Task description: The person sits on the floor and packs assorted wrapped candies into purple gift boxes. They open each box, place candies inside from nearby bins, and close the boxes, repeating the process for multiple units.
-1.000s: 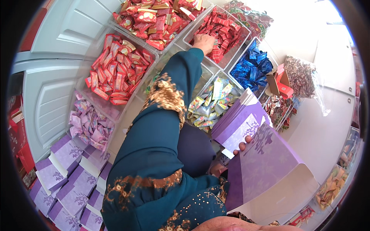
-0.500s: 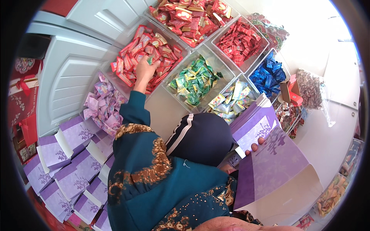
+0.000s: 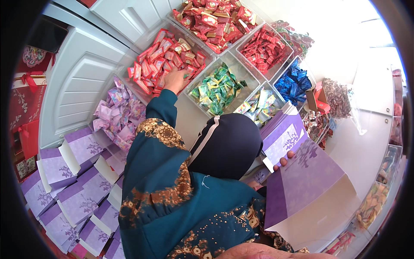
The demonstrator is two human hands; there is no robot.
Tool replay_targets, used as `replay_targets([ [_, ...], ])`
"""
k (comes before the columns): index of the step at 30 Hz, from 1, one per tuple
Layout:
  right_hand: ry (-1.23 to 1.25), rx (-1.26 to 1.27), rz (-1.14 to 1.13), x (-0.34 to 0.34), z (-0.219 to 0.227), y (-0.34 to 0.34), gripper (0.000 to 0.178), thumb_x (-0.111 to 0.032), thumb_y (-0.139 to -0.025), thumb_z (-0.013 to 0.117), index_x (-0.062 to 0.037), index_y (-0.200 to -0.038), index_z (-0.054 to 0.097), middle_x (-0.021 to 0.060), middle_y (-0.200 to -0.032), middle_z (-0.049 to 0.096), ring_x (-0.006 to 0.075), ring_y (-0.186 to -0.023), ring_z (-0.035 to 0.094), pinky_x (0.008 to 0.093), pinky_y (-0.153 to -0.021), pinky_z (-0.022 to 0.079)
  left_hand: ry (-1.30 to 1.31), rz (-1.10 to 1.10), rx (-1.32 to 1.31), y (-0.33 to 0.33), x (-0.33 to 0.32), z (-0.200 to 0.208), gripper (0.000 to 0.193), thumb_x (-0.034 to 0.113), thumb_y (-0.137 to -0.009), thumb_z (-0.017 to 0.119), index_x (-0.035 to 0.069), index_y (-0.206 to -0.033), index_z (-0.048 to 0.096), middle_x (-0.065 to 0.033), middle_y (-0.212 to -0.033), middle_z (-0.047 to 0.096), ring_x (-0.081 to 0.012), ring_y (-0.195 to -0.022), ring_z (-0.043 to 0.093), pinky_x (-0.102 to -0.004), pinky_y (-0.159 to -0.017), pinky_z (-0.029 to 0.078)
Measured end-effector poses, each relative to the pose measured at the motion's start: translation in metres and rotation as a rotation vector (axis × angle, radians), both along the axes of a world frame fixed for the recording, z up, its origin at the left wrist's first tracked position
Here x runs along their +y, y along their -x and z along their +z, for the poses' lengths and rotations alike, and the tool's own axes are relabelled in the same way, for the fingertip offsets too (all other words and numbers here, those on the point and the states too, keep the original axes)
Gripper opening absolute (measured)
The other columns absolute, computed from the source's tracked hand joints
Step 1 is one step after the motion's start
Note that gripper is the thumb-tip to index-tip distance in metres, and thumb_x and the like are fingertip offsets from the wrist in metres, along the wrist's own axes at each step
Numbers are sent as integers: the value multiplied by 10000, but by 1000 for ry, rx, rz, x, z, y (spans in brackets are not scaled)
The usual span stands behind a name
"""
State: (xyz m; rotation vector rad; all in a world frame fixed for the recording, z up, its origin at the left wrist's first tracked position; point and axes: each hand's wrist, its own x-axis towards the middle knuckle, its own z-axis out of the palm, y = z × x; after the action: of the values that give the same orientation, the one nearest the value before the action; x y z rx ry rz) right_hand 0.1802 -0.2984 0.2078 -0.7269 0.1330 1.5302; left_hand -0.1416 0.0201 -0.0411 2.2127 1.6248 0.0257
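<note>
My left hand (image 3: 174,80) reaches out in a teal sleeve with gold embroidery and rests in a clear tray of red-and-white wrapped candies (image 3: 157,58). Its fingers are buried among the wrappers, so what they grip is hidden. My right hand (image 3: 286,158) holds the edge of an open purple gift box (image 3: 307,181) at the lower right; only the fingertips show. A dark navy cloth (image 3: 226,146) hangs between my arms and covers the middle.
Clear trays hold red-and-gold candies (image 3: 211,21), small red candies (image 3: 263,47), blue candies (image 3: 293,84), green candies (image 3: 217,88) and lilac candies (image 3: 118,113). Several folded purple boxes (image 3: 77,190) lie at the left. A stack of flat purple boxes (image 3: 282,129) stands by my right hand.
My left hand moved from the far tray of small red candies to the nearer tray of red-and-white candies and stays there. The right hand keeps holding the purple box.
</note>
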Motion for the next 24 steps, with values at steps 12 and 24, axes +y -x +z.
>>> replay_targets([
  [12,105,-490,-171,-36,-33,-2,511,-411,-963,455,-54,-1328,434,153,-1225,550,299,-1080,559,486,-947,450,516,636,-1629,20,-45,158,327,114,-841,672,40,-1126,530,-62,-940,636,-190,-794,657,-316,-612,562],
  [24,-35,-149,-168,-44,-61,6,689,-310,-826,720,-9,-1364,412,161,-1278,567,289,-1144,585,442,-995,472,905,-423,-1217,-93,-158,326,695,189,-893,637,-4,-1406,209,-219,-1367,446,-231,-1262,451,-352,-1052,358],
])
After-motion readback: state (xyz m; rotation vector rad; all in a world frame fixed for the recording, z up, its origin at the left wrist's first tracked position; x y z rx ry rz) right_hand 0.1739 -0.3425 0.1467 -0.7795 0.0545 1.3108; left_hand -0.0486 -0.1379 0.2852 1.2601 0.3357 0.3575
